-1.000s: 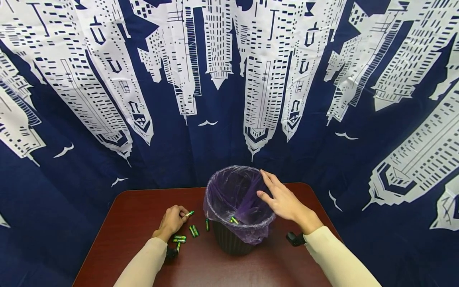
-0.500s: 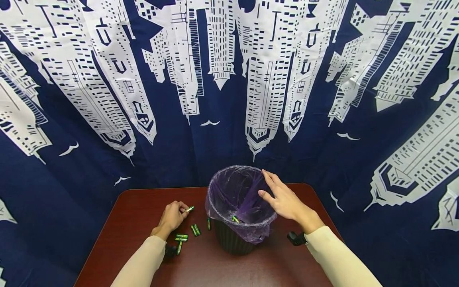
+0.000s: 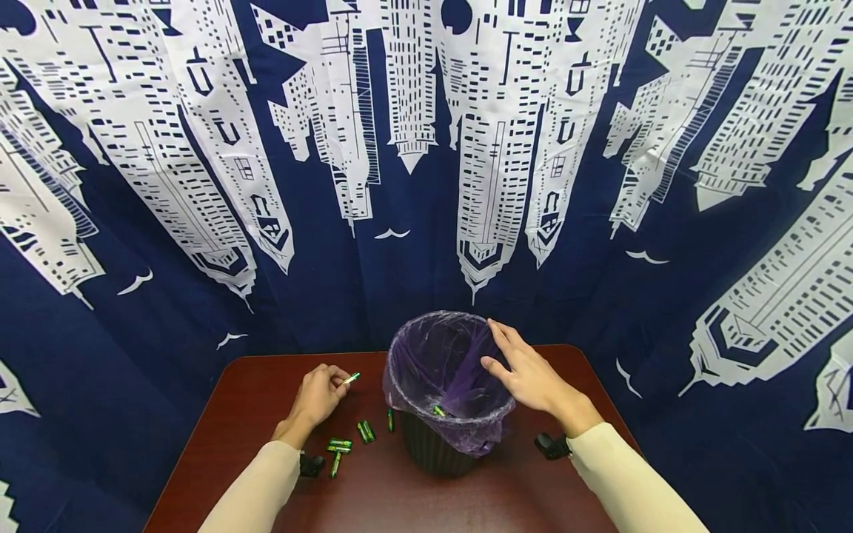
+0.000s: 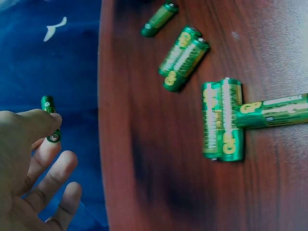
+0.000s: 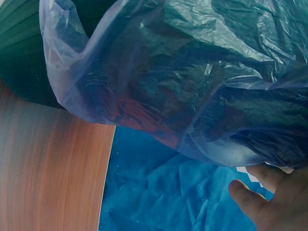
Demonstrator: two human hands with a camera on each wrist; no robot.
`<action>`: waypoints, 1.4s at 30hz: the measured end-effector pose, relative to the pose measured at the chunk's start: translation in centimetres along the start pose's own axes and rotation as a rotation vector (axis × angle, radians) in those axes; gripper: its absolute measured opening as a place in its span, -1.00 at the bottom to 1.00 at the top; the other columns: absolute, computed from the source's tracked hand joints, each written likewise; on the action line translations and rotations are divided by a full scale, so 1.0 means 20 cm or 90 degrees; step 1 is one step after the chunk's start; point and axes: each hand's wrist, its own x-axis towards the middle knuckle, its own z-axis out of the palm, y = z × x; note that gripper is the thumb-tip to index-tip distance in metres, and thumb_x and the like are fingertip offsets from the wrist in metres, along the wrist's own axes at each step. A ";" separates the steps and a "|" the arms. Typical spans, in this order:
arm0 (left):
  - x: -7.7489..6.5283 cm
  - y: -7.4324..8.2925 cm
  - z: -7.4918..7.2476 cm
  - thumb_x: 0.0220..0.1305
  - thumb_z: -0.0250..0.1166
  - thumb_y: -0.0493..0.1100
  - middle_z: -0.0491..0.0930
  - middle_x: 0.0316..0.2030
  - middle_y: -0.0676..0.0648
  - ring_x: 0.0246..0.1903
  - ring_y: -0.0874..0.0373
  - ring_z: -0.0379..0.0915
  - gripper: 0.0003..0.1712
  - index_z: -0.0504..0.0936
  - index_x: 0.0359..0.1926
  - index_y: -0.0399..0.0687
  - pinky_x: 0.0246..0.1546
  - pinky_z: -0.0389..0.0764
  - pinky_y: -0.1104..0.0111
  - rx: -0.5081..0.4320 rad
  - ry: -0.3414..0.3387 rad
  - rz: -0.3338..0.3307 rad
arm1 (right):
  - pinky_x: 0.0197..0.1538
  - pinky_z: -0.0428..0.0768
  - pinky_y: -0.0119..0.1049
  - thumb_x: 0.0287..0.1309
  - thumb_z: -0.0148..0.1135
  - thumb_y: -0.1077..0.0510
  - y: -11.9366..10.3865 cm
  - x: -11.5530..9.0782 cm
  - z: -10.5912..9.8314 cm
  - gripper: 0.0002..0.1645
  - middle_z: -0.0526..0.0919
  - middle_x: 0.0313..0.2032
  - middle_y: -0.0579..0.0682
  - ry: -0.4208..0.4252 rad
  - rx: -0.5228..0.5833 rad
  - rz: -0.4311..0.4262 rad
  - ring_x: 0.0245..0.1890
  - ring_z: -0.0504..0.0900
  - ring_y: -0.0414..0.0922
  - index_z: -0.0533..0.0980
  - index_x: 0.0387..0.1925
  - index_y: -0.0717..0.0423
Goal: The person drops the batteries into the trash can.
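My left hand [image 3: 316,397] pinches a small green battery [image 3: 352,377] between thumb and fingertips, above the table's left part. The left wrist view shows that battery's end [image 4: 54,137] beneath the thumb, the other fingers loosely bent. A dark ribbed trash bin [image 3: 436,450] stands mid-table, lined with a purple plastic bag [image 3: 460,385] folded over its rim. Inside the bag a green battery [image 3: 439,411] shows. My right hand [image 3: 536,376] is held with extended fingers at the bin's right rim, fingertips at the bag; the right wrist view partly hides them behind the bag [image 5: 211,110].
Left of the bin, several green batteries lie on the reddish-brown table [image 3: 373,503]: a single one [image 3: 390,420], a pair [image 3: 365,431], another pair [image 3: 339,446] and one touching it [image 3: 335,465]. A blue curtain with white buildings [image 3: 413,289] hangs behind the table.
My left hand, with the battery pinched in it, has moved slightly away from me and up from the other batteries. The right hand stays at the bin's rim.
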 end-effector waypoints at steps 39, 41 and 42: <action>-0.01 0.48 -0.41 0.47 0.63 -0.24 0.80 -0.15 -0.09 -0.26 0.14 0.70 -0.85 0.92 0.00 -0.03 -0.18 0.74 0.29 0.032 0.135 0.239 | 0.75 0.35 0.47 0.81 0.15 -0.13 0.00 0.01 0.01 -0.03 0.22 0.81 0.33 0.003 0.006 -0.015 0.78 0.33 0.40 0.07 0.87 0.29; -0.01 0.51 -0.42 0.48 0.63 -0.24 0.80 -0.15 -0.09 -0.26 0.14 0.70 -0.86 0.92 0.00 -0.03 -0.18 0.75 0.30 0.032 0.140 0.255 | 0.75 0.36 0.47 0.81 0.15 -0.13 0.00 0.01 0.00 -0.03 0.22 0.81 0.33 0.002 0.005 -0.014 0.78 0.34 0.40 0.07 0.87 0.28; -0.01 0.53 -0.43 0.47 0.63 -0.24 0.80 -0.15 -0.09 -0.25 0.14 0.71 -0.85 0.92 0.01 -0.03 -0.19 0.76 0.30 0.033 0.143 0.263 | 0.75 0.36 0.47 0.81 0.15 -0.13 0.00 0.01 0.00 -0.03 0.23 0.81 0.33 0.002 0.006 -0.013 0.78 0.34 0.40 0.07 0.87 0.28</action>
